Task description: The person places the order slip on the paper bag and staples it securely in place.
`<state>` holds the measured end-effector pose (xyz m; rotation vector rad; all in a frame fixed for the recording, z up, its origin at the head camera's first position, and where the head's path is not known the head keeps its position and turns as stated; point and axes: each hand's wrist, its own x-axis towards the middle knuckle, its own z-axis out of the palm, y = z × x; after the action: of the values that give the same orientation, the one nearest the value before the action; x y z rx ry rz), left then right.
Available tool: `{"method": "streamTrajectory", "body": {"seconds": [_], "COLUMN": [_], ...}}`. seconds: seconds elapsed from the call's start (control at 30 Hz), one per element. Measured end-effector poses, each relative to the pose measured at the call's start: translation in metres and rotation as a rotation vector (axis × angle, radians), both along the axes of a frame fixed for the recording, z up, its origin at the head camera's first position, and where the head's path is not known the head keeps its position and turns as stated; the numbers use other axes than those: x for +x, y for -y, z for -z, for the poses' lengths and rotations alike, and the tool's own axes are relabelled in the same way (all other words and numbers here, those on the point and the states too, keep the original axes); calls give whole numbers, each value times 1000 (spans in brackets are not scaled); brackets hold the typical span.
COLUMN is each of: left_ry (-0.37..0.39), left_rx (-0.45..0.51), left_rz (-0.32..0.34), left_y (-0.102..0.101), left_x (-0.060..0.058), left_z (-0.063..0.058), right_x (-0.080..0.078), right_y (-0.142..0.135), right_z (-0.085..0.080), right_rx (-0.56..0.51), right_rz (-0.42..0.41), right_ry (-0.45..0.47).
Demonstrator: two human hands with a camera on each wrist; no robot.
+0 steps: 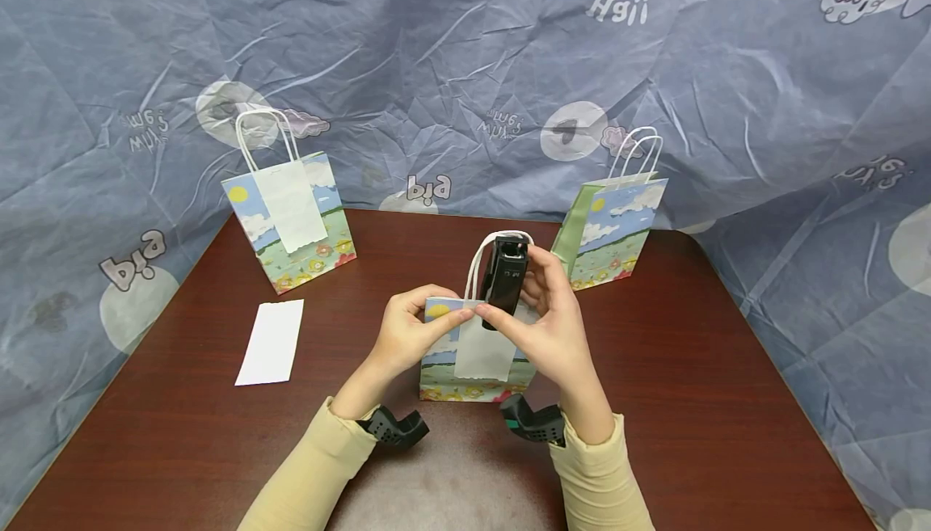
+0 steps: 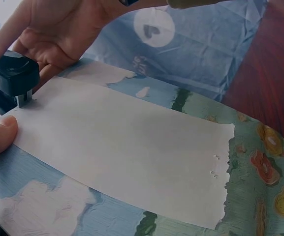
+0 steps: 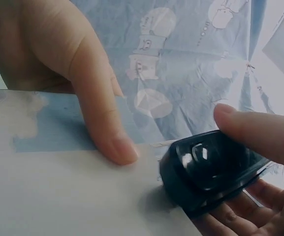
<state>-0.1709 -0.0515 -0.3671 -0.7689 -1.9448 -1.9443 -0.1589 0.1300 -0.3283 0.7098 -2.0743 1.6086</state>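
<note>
A small paper gift bag with a painted meadow stands at the middle of the table. A white paper slip with a torn lower edge lies against its front. My left hand pinches the bag's top edge, its thumb pressing the slip's upper end. In my right hand is a black stapler, gripped between thumb and fingers. Seen from the left wrist, the stapler's nose sits over the slip's top edge. The right wrist view has the stapler just beside the left thumb.
At the back left stands a matching bag with a white slip hanging on its front. Another matching bag is at the back right. A loose white paper lies on the table to the left. Behind hangs a blue printed cloth.
</note>
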Motion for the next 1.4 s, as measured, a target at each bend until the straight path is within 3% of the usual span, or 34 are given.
{"method": "streamTrajectory", "body": {"seconds": [0.33,0.5,0.9,1.4], "left_ry": [-6,-40,-34,-15], "left_rx": [-3,-53,-80,-115], "left_rz": [-1,2,121,29], "left_y": [0,3,2,-8], "left_x": [0,-2,-3,1], "left_z": [1,0,-8,-20], "right_x": [-2,-2,-2,-3], "right_y": [1,2,2,0], "right_z": [1,2,3,3], "right_rx": [-14,-18,-32,-44], "right_rz": [-7,-8,-24,-28], "right_ry": [-7,-27,-33,-28]}}
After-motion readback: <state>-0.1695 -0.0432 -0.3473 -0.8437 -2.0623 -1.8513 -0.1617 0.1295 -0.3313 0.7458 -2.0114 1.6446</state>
